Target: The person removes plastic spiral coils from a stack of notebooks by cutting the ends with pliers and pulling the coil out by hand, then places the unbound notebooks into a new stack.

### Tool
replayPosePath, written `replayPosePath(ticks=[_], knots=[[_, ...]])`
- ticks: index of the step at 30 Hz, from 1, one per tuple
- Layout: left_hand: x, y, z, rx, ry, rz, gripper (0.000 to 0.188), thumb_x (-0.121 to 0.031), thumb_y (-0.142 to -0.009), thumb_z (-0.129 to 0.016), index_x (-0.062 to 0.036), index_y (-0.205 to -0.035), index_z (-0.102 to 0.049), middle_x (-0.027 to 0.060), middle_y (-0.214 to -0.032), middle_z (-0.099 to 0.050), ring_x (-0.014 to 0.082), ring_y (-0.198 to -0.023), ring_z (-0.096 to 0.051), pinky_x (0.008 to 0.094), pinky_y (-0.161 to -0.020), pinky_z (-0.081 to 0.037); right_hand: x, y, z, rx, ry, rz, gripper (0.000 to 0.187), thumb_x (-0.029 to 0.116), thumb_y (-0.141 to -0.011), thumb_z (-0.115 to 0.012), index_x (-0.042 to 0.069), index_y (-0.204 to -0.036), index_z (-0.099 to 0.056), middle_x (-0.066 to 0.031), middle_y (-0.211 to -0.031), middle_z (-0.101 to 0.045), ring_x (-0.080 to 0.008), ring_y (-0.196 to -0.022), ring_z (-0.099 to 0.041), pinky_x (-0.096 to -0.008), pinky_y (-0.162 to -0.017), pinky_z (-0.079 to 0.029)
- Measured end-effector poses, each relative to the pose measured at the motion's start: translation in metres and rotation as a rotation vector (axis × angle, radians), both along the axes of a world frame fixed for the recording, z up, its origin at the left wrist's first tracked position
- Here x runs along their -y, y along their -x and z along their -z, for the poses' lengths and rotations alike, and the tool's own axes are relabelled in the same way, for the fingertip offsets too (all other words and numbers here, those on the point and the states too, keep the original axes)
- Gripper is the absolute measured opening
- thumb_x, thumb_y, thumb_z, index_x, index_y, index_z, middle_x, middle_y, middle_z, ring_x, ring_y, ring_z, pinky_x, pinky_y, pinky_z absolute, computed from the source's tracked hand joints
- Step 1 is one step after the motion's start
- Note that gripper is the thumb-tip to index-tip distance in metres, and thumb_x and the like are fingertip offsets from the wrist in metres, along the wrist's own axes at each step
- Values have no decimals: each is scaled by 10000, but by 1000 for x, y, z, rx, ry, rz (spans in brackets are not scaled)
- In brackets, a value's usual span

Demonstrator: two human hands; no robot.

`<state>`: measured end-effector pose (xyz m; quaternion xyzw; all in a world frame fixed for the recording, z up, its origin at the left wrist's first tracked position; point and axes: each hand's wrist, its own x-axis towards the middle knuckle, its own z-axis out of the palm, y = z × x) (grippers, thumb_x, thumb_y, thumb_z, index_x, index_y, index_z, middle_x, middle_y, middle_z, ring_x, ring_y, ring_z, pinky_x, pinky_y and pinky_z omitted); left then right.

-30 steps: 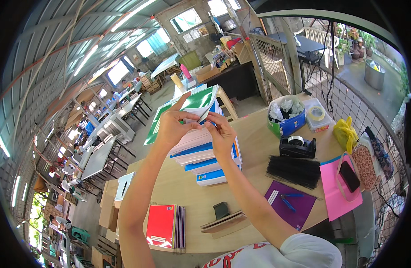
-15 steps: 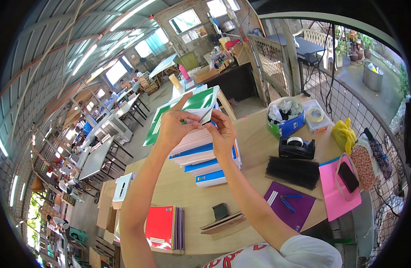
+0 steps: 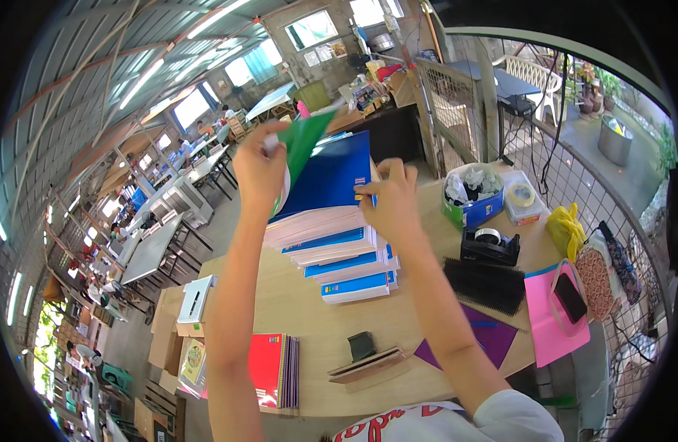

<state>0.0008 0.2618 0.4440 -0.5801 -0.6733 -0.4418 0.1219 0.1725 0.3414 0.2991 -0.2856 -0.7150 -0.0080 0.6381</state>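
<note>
My left hand (image 3: 259, 169) is closed on a green-covered notebook (image 3: 307, 144), held tilted up above the stack's left side. Beneath it a dark blue notebook (image 3: 325, 175) lies on top of a tall pile. My right hand (image 3: 392, 202) is at the right edge of that blue cover, its bent fingers apart and the fingertips touching near the corner. Below the pile's top, staggered bundles of blue-edged notebooks (image 3: 359, 286) step down toward me on the wooden table (image 3: 309, 317).
Spiral notebooks with a red cover (image 3: 267, 368) lie near left; a cardboard piece with a dark block (image 3: 362, 346) sits front centre. At right are black spiral coils (image 3: 485, 285), a tape dispenser (image 3: 490, 245), a bin of scraps (image 3: 471, 195), a purple cover (image 3: 493, 339) and a pink folder (image 3: 549, 324).
My hands have moved apart. My left hand has carried the green notebook left and tilted it up, uncovering the blue one. My right hand has let go of the green notebook's corner.
</note>
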Motion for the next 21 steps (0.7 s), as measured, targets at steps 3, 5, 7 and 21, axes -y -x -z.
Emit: replayPosePath(ticks=[3,5,7,21], knots=[[-9,-7,1,-23,-375,79,408,87,-832,-622,-53,-1207,-541,126,-1068,-698,181,-869,-675,303,-721,-539,-38,11,-60,-101,551,-622,651,544,-785,-743,41,-1188,-651,-209,-1146,-558,-423,-952,-604,-511,-826,-545],[-7,-21,18,-67,-408,40,382,86,-835,-613,-59,-1182,-543,144,-1068,-696,256,-923,-705,350,-749,-546,-61,35,-102,-187,1183,-1195,1175,875,-693,-581,-24,-1423,-385,-293,-1327,-501,-434,-1101,-608,-588,-856,-548],[-15,-40,44,-232,-450,137,372,73,-850,-563,-81,-1187,-543,172,-1036,-672,359,-911,-690,410,-734,-544,-92,49,-122,-134,1221,-1232,1010,658,-726,-774,-107,-1310,-467,-252,-996,-668,-391,-874,-685,-492,-724,-587],[223,72,166,833,-376,399,408,-112,-905,-715,37,-1250,-556,87,-1135,-669,154,-1057,-615,316,-966,-460,96,-27,-47,-32,552,-986,372,71,-858,-728,13,-1211,-629,-31,-1039,-689,-130,-935,-628,-269,-847,-493]])
